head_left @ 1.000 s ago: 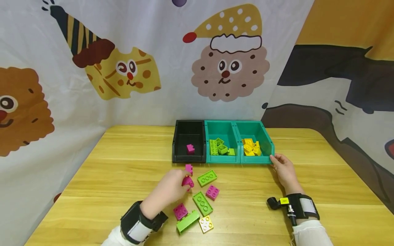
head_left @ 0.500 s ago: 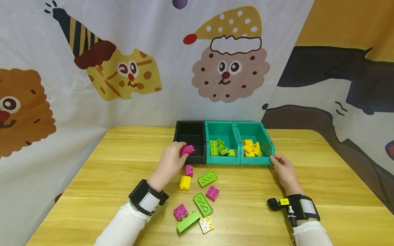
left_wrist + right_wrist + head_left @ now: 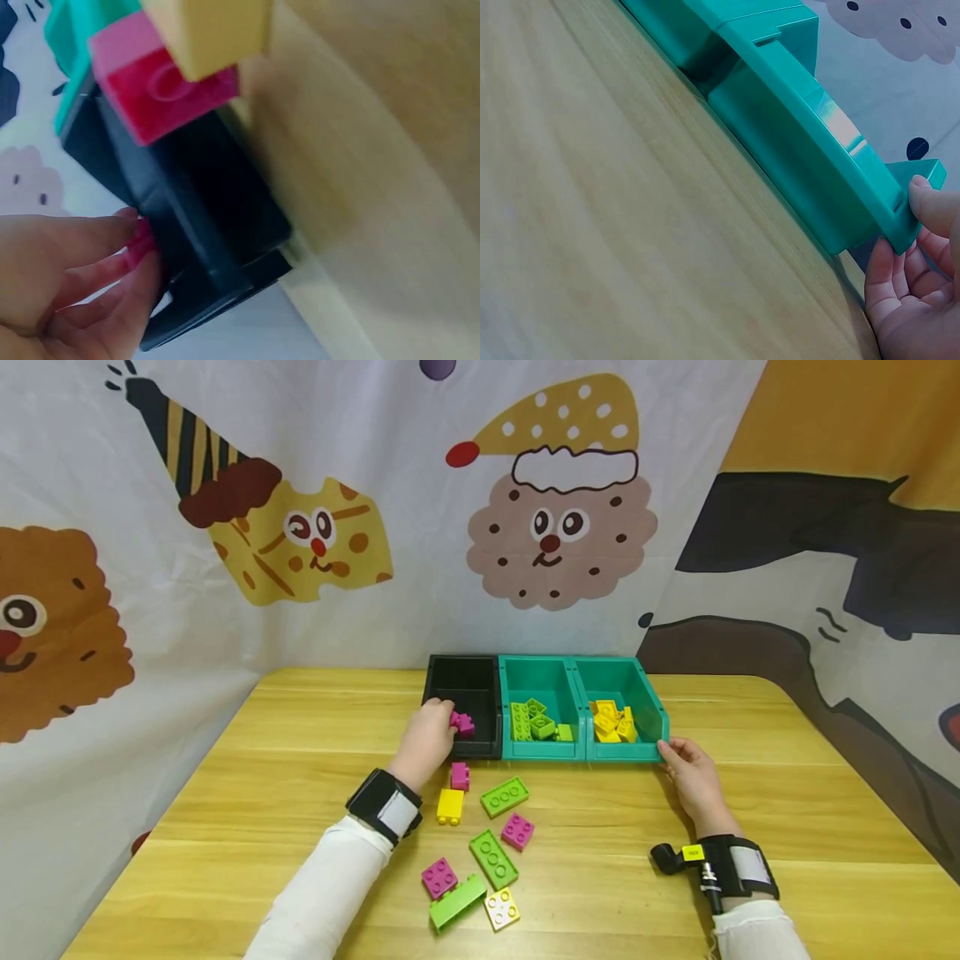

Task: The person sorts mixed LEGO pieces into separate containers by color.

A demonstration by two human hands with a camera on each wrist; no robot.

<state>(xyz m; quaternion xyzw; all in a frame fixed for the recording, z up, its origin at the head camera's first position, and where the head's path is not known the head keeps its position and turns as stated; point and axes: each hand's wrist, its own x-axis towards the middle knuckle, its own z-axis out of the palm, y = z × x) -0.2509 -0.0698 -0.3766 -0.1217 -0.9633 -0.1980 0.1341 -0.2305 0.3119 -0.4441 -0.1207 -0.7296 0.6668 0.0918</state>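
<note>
Table [image 3: 600, 877]: fingers [image 3: 94, 238] pinch pink brick [image 3: 141, 246] at black bin [image 3: 483, 748].

Cartoon-printed cloth [image 3: 427, 560] hangs behind a wooden table [image 3: 600, 843].

The head view is evenly lit, the left-wrist view blurred, the right-wrist view marked by glare on a rectangular teal plastic bin [image 3: 791, 161].

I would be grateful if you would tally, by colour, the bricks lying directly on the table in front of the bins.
Pink bricks: 3
Green bricks: 3
Yellow bricks, one looking whitish on top: 2
Total: 8
</note>
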